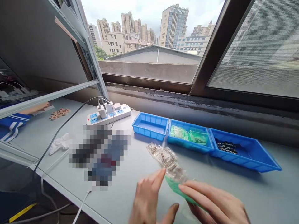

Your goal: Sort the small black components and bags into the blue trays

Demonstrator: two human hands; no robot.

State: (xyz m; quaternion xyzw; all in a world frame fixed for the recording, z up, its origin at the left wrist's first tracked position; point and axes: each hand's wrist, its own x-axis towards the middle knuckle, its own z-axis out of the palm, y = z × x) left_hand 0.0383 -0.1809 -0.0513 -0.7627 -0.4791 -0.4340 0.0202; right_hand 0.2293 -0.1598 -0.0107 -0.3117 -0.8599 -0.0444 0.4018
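Note:
A green plastic bag (175, 187) is pinched in my right hand (213, 199), with fingers along its upper side and the thumb beneath. My left hand (148, 197) is beside the bag, index finger and thumb spread apart and nothing visible between them. Just beyond the hands lies a pile of small clear plastic packets (167, 158) holding small metallic pieces. Its near end meets the green bag; whether the packets are inside or merely touching, I cannot tell.
Three blue bins, left (150, 129), middle (190, 144) and right (247, 158), line the back; green packets and dark parts fill two. A power strip (109, 114), cables and two pixelated objects (108, 160) lie left. Another person's arm (35, 109) reaches beyond the metal frame.

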